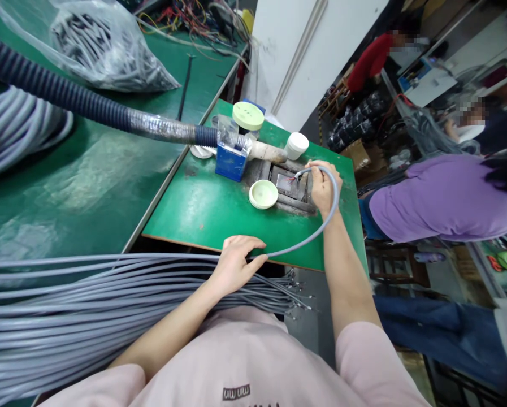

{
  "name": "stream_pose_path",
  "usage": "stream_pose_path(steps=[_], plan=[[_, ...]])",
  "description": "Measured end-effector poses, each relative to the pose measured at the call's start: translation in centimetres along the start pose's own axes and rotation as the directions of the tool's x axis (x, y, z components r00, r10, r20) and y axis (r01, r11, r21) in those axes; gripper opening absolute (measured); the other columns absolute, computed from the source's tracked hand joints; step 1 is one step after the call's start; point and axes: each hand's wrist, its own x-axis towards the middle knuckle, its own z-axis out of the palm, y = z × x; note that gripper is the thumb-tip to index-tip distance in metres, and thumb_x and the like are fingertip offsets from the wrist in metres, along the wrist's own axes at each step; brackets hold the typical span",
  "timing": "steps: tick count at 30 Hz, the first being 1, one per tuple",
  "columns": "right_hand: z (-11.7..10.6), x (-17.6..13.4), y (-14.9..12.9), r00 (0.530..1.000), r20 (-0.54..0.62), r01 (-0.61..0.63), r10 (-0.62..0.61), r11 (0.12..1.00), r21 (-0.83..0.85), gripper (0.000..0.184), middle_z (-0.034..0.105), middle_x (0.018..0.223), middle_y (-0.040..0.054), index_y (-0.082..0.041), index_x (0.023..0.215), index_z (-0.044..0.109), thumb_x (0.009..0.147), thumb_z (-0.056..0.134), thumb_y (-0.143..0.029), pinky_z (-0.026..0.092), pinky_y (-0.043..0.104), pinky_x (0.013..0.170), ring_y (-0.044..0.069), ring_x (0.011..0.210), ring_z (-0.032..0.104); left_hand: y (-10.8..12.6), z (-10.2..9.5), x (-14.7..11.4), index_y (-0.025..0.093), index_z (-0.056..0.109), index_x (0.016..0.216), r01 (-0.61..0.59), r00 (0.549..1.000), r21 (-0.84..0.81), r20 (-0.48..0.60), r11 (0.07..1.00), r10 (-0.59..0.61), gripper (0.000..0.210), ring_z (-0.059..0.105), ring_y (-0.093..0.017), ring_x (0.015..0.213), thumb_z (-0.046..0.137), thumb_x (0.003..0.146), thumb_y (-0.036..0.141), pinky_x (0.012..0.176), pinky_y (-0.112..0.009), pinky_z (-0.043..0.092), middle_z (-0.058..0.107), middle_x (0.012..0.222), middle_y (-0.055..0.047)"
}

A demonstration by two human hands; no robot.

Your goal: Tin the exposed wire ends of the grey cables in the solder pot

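Note:
My right hand (pixel 324 186) is closed on a grey cable (pixel 333 209) close to its stripped end. Thin coloured wires fan out of that end, over the square metal solder pot (pixel 290 183) set in the green board. The cable bends in an arc down to my left hand (pixel 238 257), whose thumb and fingers close round it at the board's front edge. From there it runs off to the left. Beside the pot sits a pale green dish (pixel 263 194). A hose nozzle (pixel 270 151) lies just behind the pot.
A bundle of grey cables (pixel 109 316) lies before me on the left. A ribbed hose (pixel 87 110) crosses to a blue box (pixel 231 161). Behind stand a white cup (pixel 297 145) and a lidded jar (pixel 248 116). Co-workers sit at the right, one in a purple shirt (pixel 443 198).

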Motion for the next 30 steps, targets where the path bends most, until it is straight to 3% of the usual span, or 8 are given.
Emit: stream_pose_path(steps=[19,22,26,30], plan=[[2.5,-1.1,2.7,0.998,0.058,-0.035,0.04,0.997,-0.069,0.027,0.073,0.095,0.0059,-0.021,0.092,0.065,0.096,0.041,-0.034,0.044,0.038,0.086,0.022,0.092,0.064,0.2,0.1,0.1,0.022,0.065,0.102,0.006,1.0,0.021,0.009,1.0,-0.006,0.02,0.061,-0.02,0.105,0.06,0.087,0.033,0.096,-0.039,0.031,0.07,0.109,-0.004],[0.9,-1.3,1.1,1.0,-0.005,-0.007,0.007,0.999,-0.045,0.028,0.073,0.094,0.006,-0.02,0.092,0.065,0.097,0.041,-0.033,0.045,0.038,0.088,0.021,0.093,0.064,0.1,0.1,0.1,0.022,0.065,0.103,0.006,1.0,0.015,0.011,1.0,-0.007,0.02,0.061,-0.02,0.105,0.061,0.086,0.032,0.096,-0.039,0.031,0.07,0.11,-0.004],[-3.5,-3.0,-3.1,0.995,-0.053,0.084,-0.08,0.994,0.069,0.025,0.071,0.104,0.0059,-0.024,0.105,0.064,0.097,0.041,-0.028,0.046,0.041,0.091,0.022,0.101,0.063,0.1,0.0,0.1,0.022,0.066,0.101,0.029,1.0,-0.035,0.001,0.999,-0.029,0.02,0.061,-0.022,0.105,0.062,0.085,0.032,0.098,-0.042,0.031,0.071,0.109,-0.005],[-7.2,-7.0,-7.5,0.963,-0.02,0.267,-0.268,0.944,0.195,0.027,0.071,0.111,0.0035,-0.031,0.119,0.059,0.095,0.047,-0.028,0.048,0.046,0.093,0.024,0.105,0.063,0.8,-0.1,0.4,0.018,0.07,0.093,0.106,0.994,-0.331,0.006,0.938,-0.11,0.026,0.064,-0.022,0.098,0.059,0.085,0.041,0.095,-0.04,0.039,0.073,0.101,-0.007]])
